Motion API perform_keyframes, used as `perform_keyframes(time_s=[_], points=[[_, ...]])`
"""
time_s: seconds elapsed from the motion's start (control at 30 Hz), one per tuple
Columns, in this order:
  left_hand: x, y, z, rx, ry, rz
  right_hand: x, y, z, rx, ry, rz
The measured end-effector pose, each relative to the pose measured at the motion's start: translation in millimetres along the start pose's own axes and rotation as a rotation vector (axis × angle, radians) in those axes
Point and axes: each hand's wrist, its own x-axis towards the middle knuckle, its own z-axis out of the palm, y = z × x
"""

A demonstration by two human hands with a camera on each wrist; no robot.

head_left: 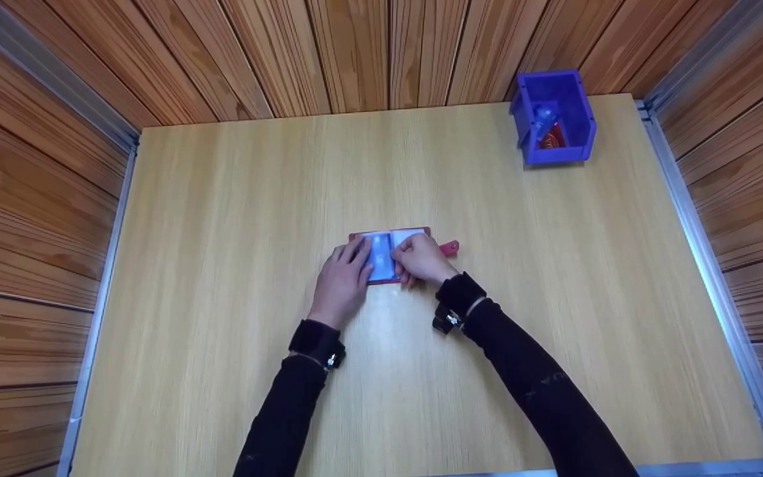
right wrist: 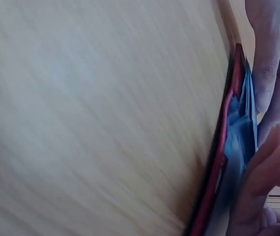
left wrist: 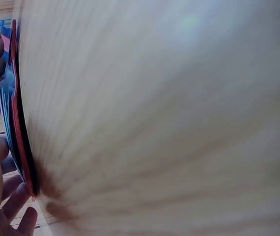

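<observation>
Your left hand (head_left: 343, 278) rests, fingers straight, on the wallet (head_left: 383, 281) at nine o'clock; can't tell if your right hand (head_left: 425, 259) pinches anything. Sideways tug could crease the sleeves (head_left: 381, 257).

There is one desk (head_left: 222, 232), with three wood-panelled walls (head_left: 355, 53). It carries one purple bin (head_left: 557, 156), one red-covered holder (head_left: 385, 281) and one red tab (head_left: 450, 248). The bin contains one blue item (head_left: 544, 119) and one red item (head_left: 554, 138) at least. The person has two grips, one left grip (head_left: 342, 278) and one right grip (head_left: 423, 258), two dark sleeves (head_left: 534, 371) and two wristbands (head_left: 315, 339). Several leaves (right wrist: 250, 105) overlap too closely to count.
</observation>
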Motion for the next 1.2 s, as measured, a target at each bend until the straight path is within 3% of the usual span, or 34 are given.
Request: perform_keyframes(time_s=[0.13,0.37,0.63,1.0,1.2], points=[[0.2,0.0,0.5,0.014,0.006,0.006,0.3,2,2,0.052,0.018,0.024],[0.4,-0.4,1.8,0.006,0.028,0.031,-1.0,3,4,0.052,0.056,0.024],[0.8,-1.6,1.9,0.01,0.012,0.009,-4.0,4,-1,0.065,0.074,0.066],[0.2,-2.4,0.9,0.011,0.018,0.018,-13.2,10,-26,0.102,0.068,0.097],[0.1,-1.7,0.8,0.015,0.004,0.011,-21.0,13,-49,0.092,0.087,0.051]])
